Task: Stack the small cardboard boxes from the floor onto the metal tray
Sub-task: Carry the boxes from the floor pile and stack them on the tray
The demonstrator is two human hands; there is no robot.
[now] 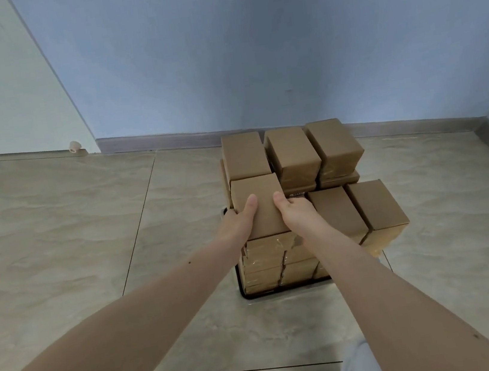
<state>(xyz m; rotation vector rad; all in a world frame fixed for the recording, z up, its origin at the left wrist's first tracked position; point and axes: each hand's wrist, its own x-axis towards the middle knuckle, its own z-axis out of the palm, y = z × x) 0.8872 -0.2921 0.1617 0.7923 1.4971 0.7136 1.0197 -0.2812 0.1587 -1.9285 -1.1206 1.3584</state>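
Right now your left hand [238, 220] and right hand [295, 212] clamp one small cardboard box [260, 205] from either side, thumbs on top, at the near left corner of the stack [296, 159]. That stack fills the metal tray [286, 290] on the tiled floor [72, 241].

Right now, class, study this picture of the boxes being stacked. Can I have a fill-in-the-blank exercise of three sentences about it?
1. The cardboard box being placed is held by ____ hands, the left hand and the right hand.
2. The stack of boxes stands on a metal tray that rests on the ____.
3. The wall behind the stack is painted ____.

Missing words: both (two); floor; blue
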